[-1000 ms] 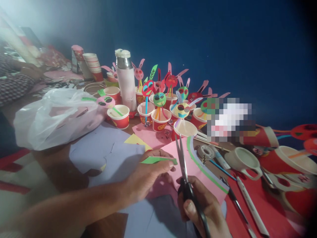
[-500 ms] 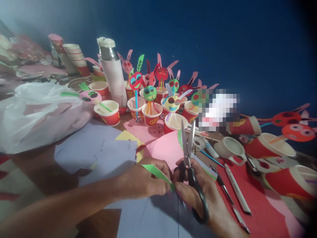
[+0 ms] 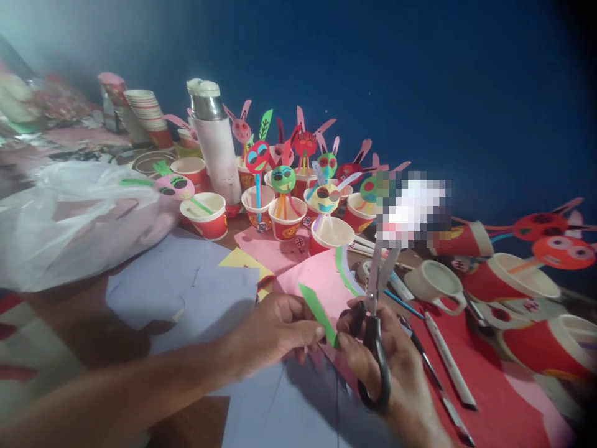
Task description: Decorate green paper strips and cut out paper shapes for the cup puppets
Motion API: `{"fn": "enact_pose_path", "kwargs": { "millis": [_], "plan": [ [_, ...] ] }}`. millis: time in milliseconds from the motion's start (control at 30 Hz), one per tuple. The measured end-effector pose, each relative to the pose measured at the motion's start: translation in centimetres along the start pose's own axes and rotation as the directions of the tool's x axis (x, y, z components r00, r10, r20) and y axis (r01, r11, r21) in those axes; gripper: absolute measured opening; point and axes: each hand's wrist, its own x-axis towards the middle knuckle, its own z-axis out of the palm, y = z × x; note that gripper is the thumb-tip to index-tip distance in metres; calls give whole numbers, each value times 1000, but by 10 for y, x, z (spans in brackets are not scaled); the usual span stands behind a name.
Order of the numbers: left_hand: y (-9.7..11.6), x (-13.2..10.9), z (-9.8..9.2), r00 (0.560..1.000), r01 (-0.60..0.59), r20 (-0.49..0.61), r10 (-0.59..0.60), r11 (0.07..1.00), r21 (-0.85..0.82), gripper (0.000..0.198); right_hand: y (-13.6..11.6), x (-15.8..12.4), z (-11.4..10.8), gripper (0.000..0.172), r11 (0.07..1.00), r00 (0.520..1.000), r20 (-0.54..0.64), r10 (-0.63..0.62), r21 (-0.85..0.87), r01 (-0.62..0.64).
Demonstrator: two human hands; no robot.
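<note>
Now the green paper strip [image 3: 319, 313] slants from 11 to 5 o'clock. The left hand [image 3: 280, 330], at 8 o'clock, pinches it low down. The right hand [image 3: 394, 358], at 4 o'clock, holds scissors [image 3: 371, 303], blades apart toward 12, its thumb at the strip's bottom end.

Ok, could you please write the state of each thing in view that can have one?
Left hand: closed, pinching the green strip.
Right hand: closed on the scissors, thumb by the strip's lower end.
Scissors: open, blades apart.
Green strip: held up off the table.
Flask: upright, cap on.
Mug: upright, contents hard to tell.
Paper cup stack: nested.
Plastic bag: bulging.
White pen: lying on red paper.
</note>
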Motion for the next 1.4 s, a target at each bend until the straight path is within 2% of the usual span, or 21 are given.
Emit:
{"fn": "enact_pose_path", "kwargs": {
  "millis": [167,300,467,567,667,833,1067,1200,1333,1400],
  "plan": [
    [1,0,2,1000,10,-21,-11,1000,-21,31,-1,-2,4,29,999,999,-40,-33,-41,32],
    [2,0,4,1000,-7,-30,6,1000,-20,22,2,-2,3,37,1000,1000,15,23,17,-24],
    [13,-1,-4,988,-105,-115,99,994,-43,14,3,3,-7,40,988,964,221,146,20,-154],
    [20,-1,-17,977,-179,-120,174,983,-32,14,0,6,-13,39,985,914,370,164,-18,-169],
    [24,0,-28,964,-240,-133,231,969,-60,13,-2,5,-17,41,985,879,447,167,-40,-167],
    [28,0,-35,950,-269,-172,260,963,-26,12,-4,2,-17,49,977,898,384,213,-71,-201],
    [30,0,-34,966,-198,-162,202,979,39,14,-3,-2,-15,48,957,852,436,290,-150,-248],
    [29,0,-34,972,-175,-146,181,983,57,14,2,0,-18,52,966,854,455,252,-168,-196],
    [28,1,-34,978,-169,-120,173,985,43,13,1,4,-20,44,969,784,574,237,-192,-153],
    [27,1,-33,978,-170,-115,172,985,27,12,-2,3,-19,50,965,809,529,255,-185,-184]
  ]
}}
